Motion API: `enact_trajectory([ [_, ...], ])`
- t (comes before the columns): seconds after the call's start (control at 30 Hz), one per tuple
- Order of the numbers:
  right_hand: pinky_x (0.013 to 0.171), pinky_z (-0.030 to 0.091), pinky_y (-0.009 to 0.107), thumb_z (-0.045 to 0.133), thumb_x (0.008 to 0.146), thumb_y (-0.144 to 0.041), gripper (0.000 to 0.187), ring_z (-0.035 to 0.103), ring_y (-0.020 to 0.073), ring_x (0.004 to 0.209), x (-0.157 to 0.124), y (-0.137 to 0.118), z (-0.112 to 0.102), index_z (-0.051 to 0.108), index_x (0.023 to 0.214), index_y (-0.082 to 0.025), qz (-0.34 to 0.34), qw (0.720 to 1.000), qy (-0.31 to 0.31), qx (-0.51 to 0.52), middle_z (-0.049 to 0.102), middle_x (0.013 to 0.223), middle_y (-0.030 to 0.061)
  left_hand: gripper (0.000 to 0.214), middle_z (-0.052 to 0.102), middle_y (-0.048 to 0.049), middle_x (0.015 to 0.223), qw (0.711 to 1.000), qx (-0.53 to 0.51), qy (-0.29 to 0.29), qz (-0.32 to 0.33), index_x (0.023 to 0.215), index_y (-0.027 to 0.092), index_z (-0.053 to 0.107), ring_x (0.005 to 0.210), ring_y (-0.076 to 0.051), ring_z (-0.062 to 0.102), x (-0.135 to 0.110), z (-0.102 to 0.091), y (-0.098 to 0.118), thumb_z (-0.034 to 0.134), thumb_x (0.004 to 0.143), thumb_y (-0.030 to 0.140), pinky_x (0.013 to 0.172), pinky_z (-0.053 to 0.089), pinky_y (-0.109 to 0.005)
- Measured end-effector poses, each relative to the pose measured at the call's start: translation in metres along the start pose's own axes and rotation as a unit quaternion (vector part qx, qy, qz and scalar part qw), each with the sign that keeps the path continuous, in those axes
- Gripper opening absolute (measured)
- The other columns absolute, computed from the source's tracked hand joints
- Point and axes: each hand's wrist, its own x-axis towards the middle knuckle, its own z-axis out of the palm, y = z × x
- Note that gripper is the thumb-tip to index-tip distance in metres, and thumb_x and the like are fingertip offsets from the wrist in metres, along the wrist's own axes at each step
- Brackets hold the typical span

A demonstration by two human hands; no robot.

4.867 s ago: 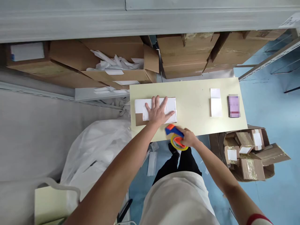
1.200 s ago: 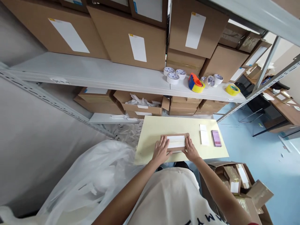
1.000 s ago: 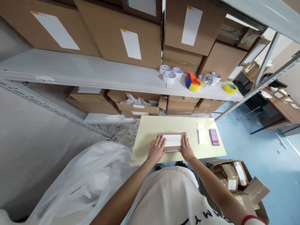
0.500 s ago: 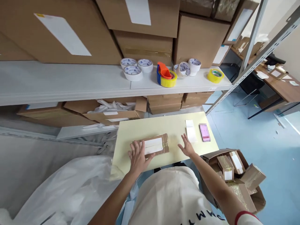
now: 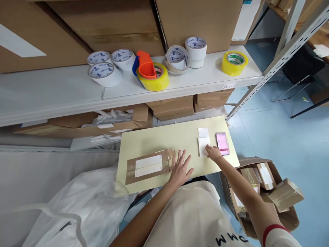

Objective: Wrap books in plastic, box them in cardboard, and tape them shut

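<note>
A taped cardboard box (image 5: 131,169) with a white label on top lies on the left part of the pale yellow table (image 5: 180,137). My left hand (image 5: 180,170) is at its right end, fingers spread, over the tabletop with the fingertips close to the tape. Farther right, my right hand (image 5: 214,153) has its fingers closed at the right edge of a folded white paper slip (image 5: 203,142), which lies flat. Just beside that hand is a pink phone-like rectangle (image 5: 222,142), its face blurred.
Above the table runs a grey shelf (image 5: 77,97) with white tape rolls (image 5: 105,75), an orange-and-blue tape dispenser (image 5: 147,70) and a yellow tape roll (image 5: 234,64). An open carton (image 5: 257,160) of small boxes stands right. White plastic sheeting (image 5: 84,195) bulges at left.
My left hand has let go of the box top and moved right. The box now sits farther left in view. My right hand has reached the paper slip. The view has come closer to the shelf.
</note>
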Motion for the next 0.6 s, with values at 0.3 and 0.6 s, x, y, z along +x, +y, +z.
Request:
enact_trajectory([
  [0.3,0.091,0.041,0.037,0.042,0.099,-0.019,0.026,0.069,0.0235,0.085,-0.014,-0.013,-0.040,0.068,0.099,-0.016,-0.041,0.998,0.050,-0.008,0.074,0.090,0.0136,0.045,0.052,-0.0131,0.144,0.997,-0.055,-0.062,-0.003,0.133,0.020,0.055,0.141,-0.030,0.039,0.046,0.004,0.009,0.054,0.089,0.032,0.115,0.031,-0.053],
  [0.6,0.093,0.045,0.041,0.054,0.090,-0.057,0.050,0.059,0.0301,0.111,-0.028,-0.024,-0.070,0.059,0.121,-0.017,-0.100,0.962,0.207,0.145,0.064,0.117,0.0169,0.020,0.073,-0.0048,0.086,0.988,-0.125,-0.089,0.018,0.084,0.020,0.066,0.086,-0.021,0.068,0.101,-0.034,0.024,0.048,0.092,0.023,0.099,0.043,-0.043],
])
